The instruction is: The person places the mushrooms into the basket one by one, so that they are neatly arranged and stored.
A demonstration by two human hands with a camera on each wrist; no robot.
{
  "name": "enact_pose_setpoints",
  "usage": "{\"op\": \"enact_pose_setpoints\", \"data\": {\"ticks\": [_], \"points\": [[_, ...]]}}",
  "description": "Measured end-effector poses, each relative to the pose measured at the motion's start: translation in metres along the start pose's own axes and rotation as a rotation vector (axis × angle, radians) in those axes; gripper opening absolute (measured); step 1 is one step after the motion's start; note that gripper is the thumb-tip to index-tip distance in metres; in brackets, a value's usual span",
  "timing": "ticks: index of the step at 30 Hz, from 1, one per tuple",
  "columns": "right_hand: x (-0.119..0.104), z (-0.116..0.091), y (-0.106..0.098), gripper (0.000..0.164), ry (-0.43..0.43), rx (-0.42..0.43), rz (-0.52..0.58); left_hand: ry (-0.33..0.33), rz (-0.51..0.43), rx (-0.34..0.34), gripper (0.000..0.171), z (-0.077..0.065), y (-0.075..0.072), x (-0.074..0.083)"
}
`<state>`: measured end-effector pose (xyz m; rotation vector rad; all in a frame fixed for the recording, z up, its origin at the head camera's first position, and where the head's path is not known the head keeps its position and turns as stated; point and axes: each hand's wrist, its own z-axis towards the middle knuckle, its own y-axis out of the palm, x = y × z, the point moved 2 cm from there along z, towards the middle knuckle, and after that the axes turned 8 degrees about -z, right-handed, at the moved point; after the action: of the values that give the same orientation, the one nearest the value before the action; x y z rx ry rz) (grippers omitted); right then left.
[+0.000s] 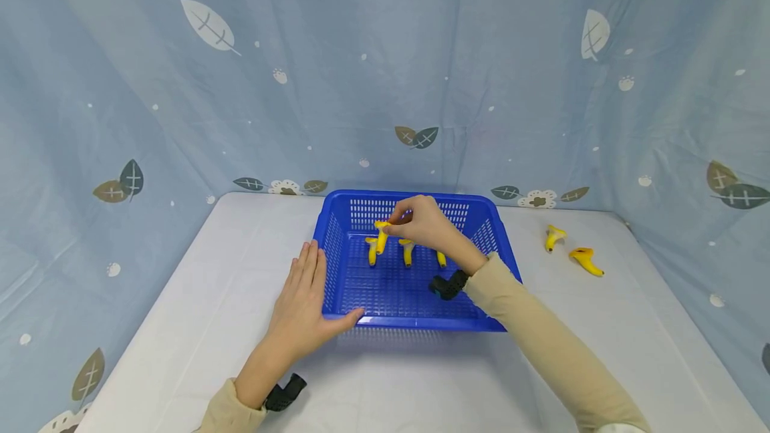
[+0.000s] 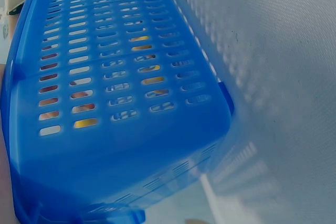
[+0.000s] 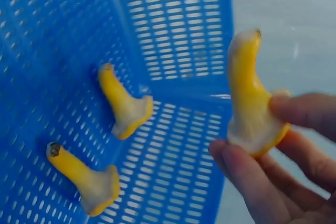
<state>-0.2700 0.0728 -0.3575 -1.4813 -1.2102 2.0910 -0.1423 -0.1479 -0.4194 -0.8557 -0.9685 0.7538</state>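
My right hand (image 1: 426,222) pinches a yellow mushroom (image 3: 244,85) by its flared cap, thumb and fingertips around the cap's edge. It hangs over the blue plastic basket (image 1: 415,323), towards the left side. On the basket floor lie a left mushroom (image 1: 371,256), a middle mushroom (image 1: 408,256) and a right one (image 1: 442,259), partly hidden by my right arm. My left hand (image 1: 301,316) rests on the basket's front left corner, fingers straight along the left rim and thumb on the front rim. The left wrist view shows mainly the basket's slotted outer wall (image 2: 105,145).
To the basket's right, two more yellow mushrooms, a smaller one (image 1: 554,237) and a longer one (image 1: 586,261), lie on the white tabletop (image 1: 210,286). A blue patterned curtain (image 1: 361,85) hangs behind the table and along its sides. Each wrist wears a black device.
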Motion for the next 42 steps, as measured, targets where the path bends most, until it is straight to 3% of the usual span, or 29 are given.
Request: {"op": "enact_pose_setpoints", "data": {"ticks": [11,22,42], "points": [[-0.003,0.011,0.035,0.011,-0.134,-0.174,-0.11,0.006,0.002,0.006,0.115,0.0,0.0,0.0],[-0.005,0.009,0.06,0.02,-0.207,-0.33,-0.229,0.01,-0.01,0.004,0.115,0.001,-0.001,0.001],[-0.001,0.015,0.077,0.022,-0.166,-0.379,-0.38,0.023,-0.012,0.021,0.114,0.0,0.0,-0.001]]}}
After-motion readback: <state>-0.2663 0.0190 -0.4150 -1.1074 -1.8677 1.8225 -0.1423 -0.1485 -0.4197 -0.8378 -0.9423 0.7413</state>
